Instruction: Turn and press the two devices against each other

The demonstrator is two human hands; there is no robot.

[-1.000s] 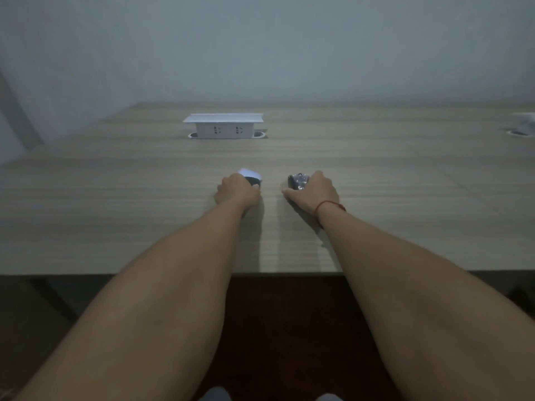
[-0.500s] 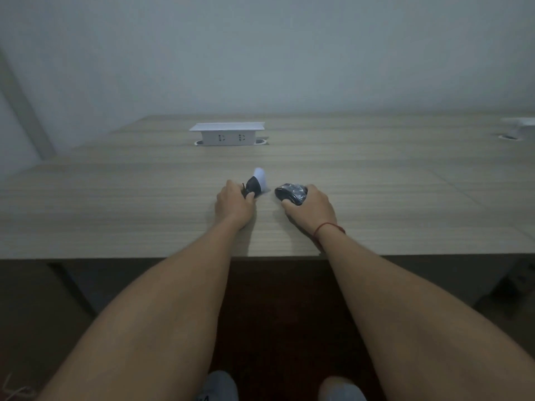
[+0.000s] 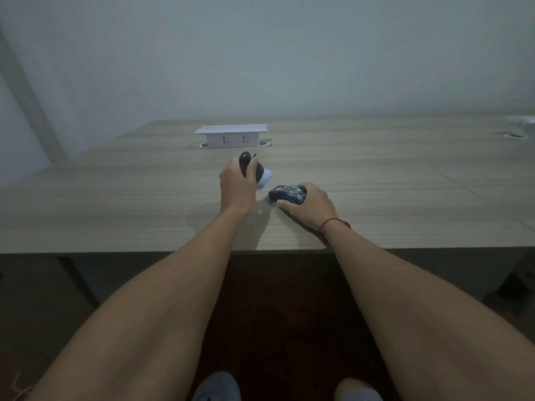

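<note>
At the very bottom of the view, two feet in light shoes point(image 3: 217, 386) stood on a dark floor, close under the person. Above them the two bare forearms reached forward over the near edge of the wooden table point(image 3: 115, 215).

The right hand point(image 3: 309, 204) lay low on the table top, and a thin red string point(image 3: 333, 222) went round its wrist. Its fingers were curled over a dark computer mouse point(image 3: 286, 193), which it held from the right side and from the back. The mouse rested on the table, and its front end pointed to the left, toward the other hand.

The left hand point(image 3: 236, 183) was just beside it, a little farther and to the left. Its fingers were closed around a dark handheld device point(image 3: 249, 166) with a rounded black top and a pale, white-blue end. The device was tilted: the black top stood up above the fingers, and the pale end pointed down and to the right, close to the mouse. If the two things touched or not, I could not tell.

Farther back in the middle of the table, well apart from both hands, a white pop-up socket box point(image 3: 231, 137) stood open with two outlets on its front. At the far right edge a second white box point(image 3: 521, 125) was partly visible. Behind the table there was a plain pale wall point(image 3: 289, 53).
</note>
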